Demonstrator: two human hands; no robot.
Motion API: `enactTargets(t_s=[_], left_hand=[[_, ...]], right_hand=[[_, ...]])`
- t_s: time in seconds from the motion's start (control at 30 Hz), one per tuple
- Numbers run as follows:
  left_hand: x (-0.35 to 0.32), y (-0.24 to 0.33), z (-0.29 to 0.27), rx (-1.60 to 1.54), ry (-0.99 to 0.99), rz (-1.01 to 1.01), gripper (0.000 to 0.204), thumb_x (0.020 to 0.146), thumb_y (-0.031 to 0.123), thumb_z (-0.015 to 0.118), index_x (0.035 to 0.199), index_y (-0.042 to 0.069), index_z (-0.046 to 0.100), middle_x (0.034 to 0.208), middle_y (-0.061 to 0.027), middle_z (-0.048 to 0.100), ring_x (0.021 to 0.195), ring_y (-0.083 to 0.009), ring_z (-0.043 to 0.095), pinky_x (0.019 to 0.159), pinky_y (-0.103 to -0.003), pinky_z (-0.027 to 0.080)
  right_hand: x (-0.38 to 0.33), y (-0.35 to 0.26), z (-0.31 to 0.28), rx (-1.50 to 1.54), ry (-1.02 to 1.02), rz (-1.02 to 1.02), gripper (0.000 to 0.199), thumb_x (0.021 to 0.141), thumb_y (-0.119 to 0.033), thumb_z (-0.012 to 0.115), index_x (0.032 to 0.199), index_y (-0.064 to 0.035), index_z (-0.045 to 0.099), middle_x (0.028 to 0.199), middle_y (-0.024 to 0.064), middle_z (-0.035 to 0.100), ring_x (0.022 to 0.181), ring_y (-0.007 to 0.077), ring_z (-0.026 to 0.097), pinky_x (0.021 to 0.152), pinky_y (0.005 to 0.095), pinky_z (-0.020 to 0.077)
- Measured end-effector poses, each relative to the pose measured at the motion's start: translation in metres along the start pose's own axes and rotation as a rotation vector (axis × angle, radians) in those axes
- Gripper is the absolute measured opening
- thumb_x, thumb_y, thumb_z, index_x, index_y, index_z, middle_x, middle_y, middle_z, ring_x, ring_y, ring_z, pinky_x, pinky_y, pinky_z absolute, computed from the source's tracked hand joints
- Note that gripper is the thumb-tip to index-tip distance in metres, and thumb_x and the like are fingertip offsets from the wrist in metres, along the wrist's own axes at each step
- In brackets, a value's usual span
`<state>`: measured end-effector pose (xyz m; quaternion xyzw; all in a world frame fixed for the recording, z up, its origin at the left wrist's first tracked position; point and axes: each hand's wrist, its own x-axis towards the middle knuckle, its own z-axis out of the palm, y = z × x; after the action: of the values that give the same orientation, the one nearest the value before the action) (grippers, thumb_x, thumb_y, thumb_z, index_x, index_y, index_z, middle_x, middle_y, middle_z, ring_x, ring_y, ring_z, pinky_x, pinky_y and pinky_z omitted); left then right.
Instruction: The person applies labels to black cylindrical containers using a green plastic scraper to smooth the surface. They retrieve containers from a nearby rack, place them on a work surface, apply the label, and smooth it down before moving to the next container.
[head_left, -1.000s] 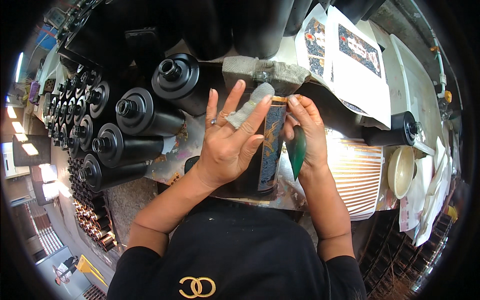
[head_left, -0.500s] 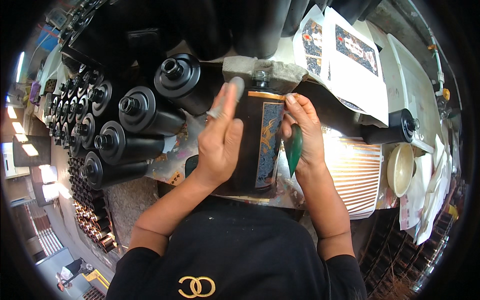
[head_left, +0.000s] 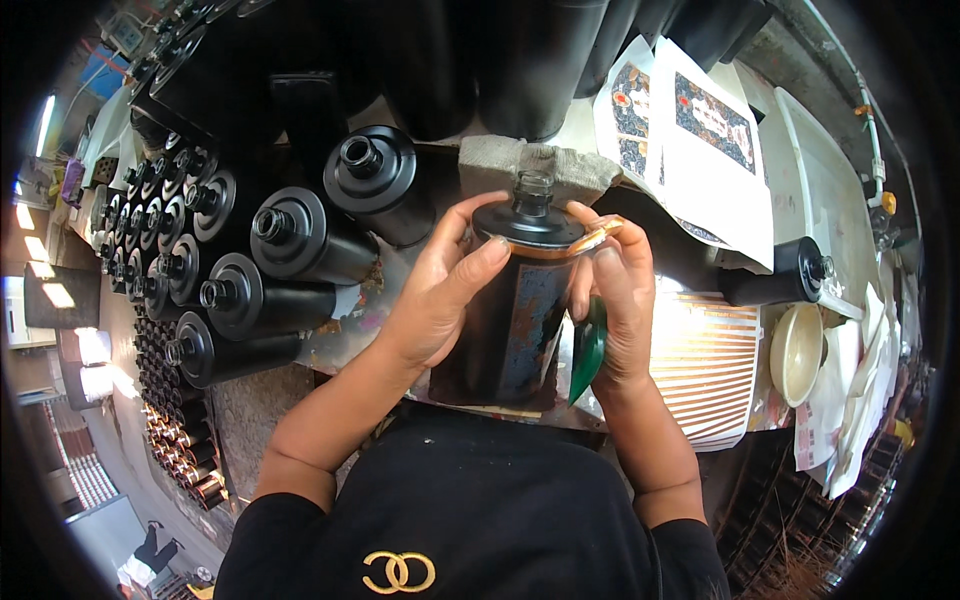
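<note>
A black bottle (head_left: 480,340) with a clear threaded glass neck stands in front of me, its top tilted toward me. It bears a dark, ornate label (head_left: 530,320) with gold trim. My left hand (head_left: 425,290) curves around its shoulder, thumb at the front rim and fingers behind. Around the shoulder runs a thin gold strip, whose loose end (head_left: 603,232) sticks out at the right between the fingers of my right hand (head_left: 625,290). A green, leaf-shaped scraper (head_left: 590,360) is tucked in the same hand and points downward.
Many black bottles (head_left: 290,225) lie at the left, necks toward me. A cloth-covered block (head_left: 575,165) is behind the bottle. To the right are a gold-striped sheet (head_left: 705,375), printed label sheets (head_left: 715,190), a lying black bottle (head_left: 775,272) and a pale bowl (head_left: 797,355).
My left hand has gone from flat beside the bottle to gripping its shoulder. The bottle has turned and tilted, showing more of its top. My right hand now holds the strip's end away from it.
</note>
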<state>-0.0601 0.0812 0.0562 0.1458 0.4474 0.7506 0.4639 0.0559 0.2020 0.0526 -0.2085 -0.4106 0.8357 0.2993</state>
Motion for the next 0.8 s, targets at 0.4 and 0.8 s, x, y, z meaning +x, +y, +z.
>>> enactTargets(t_s=[0.4,0.8], left_hand=[[0.005,0.001,0.008,0.132,0.021,0.119,0.065,0.083,0.016,0.071,0.134,0.0,0.033,0.123,-0.0103,0.048,0.116,-0.0157,0.045,0.101,-0.031,0.036],[0.021,-0.004,0.004,0.073,0.107,0.088,0.052,0.087,0.026,0.066,0.124,-0.002,0.042,0.113,-0.0095,0.05,0.107,-0.013,0.047,0.096,-0.028,0.038]], right_hand=[[0.002,-0.001,0.006,-0.039,0.064,-0.167,0.011,0.09,-0.007,0.062,0.1,-0.0048,0.057,0.101,0.0072,0.062,0.054,0.0037,0.048,0.049,0.0159,0.038],[0.018,0.005,0.006,0.037,0.114,-0.129,0.013,0.093,-0.013,0.06,0.103,-0.0069,0.053,0.089,0.0154,0.067,0.048,0.0087,0.049,0.043,0.0175,0.0382]])
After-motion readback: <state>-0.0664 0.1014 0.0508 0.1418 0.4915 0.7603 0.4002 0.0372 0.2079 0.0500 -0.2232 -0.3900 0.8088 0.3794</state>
